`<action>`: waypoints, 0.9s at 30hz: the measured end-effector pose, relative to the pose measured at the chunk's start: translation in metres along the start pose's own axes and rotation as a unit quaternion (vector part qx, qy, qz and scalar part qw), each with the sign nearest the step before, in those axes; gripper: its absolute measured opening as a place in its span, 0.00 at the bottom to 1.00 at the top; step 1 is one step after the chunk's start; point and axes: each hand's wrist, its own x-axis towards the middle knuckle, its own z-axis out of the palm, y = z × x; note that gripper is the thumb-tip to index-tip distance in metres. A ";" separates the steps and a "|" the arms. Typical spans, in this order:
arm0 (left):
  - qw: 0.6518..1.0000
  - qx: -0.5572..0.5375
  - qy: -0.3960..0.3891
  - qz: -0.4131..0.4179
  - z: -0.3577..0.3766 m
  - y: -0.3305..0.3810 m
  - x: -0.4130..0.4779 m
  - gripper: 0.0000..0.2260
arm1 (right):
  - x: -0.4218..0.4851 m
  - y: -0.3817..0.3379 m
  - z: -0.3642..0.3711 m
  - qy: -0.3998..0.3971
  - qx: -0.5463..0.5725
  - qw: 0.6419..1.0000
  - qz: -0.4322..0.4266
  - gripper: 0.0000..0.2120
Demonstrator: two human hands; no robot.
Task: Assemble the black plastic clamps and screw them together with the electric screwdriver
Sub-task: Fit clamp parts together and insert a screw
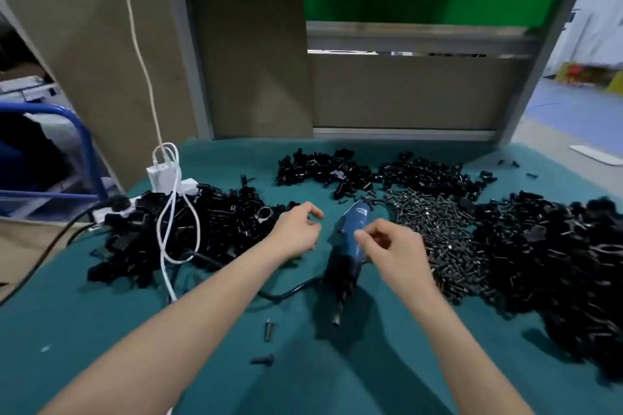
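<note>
A blue electric screwdriver (350, 246) lies on the green table (101, 313), bit pointing toward me. My right hand (391, 249) hovers over its body with fingers loosely curled; nothing shows between them. Just left of the tool is my left hand (296, 229), fingers loosely curled and holding nothing, beside a pile of black clamp parts (188, 222). More black clamp parts lie at the back (323, 172) and in a big heap on the right (556, 256). A pile of black screws (438, 232) sits right of the screwdriver.
Two loose screws (268, 330) (263, 360) lie near the front. A white charger and power strip (165, 178) with white cables stand at the back left. A black cord (286, 290) runs from the screwdriver. Grey panels close the back.
</note>
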 end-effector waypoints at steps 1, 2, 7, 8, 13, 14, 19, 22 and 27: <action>0.998 0.056 0.007 0.008 0.004 0.003 0.015 0.11 | 0.010 0.005 0.004 0.016 -0.058 0.998 -0.014 0.10; 0.994 0.105 0.025 0.020 0.008 0.005 0.032 0.13 | 0.017 0.006 0.006 0.029 -0.114 0.993 -0.025 0.09; 0.973 0.217 0.040 0.071 0.036 0.017 0.128 0.21 | 0.028 0.043 0.024 0.064 -0.213 0.966 -0.134 0.05; 0.968 0.234 0.039 0.081 0.042 0.019 0.146 0.21 | 0.029 0.048 0.021 0.071 -0.217 0.963 -0.141 0.06; 0.945 0.312 -0.006 0.094 0.055 0.010 0.197 0.16 | 0.034 0.055 0.016 0.069 -0.221 0.964 -0.132 0.04; 0.950 0.300 0.003 0.090 0.055 0.008 0.199 0.14 | 0.034 0.055 0.013 0.061 -0.215 0.968 -0.111 0.04; 0.993 0.004 0.099 0.061 0.036 0.025 0.166 0.03 | 0.075 0.063 -0.036 0.136 -0.138 0.980 0.040 0.04; 0.964 -0.250 0.078 0.054 0.026 0.036 0.108 0.04 | 0.149 0.080 -0.062 0.101 -0.202 0.971 0.081 0.08; 0.918 -0.388 0.051 0.060 0.029 0.045 0.014 0.11 | 0.238 0.119 -0.049 -0.126 -0.388 0.910 0.077 0.19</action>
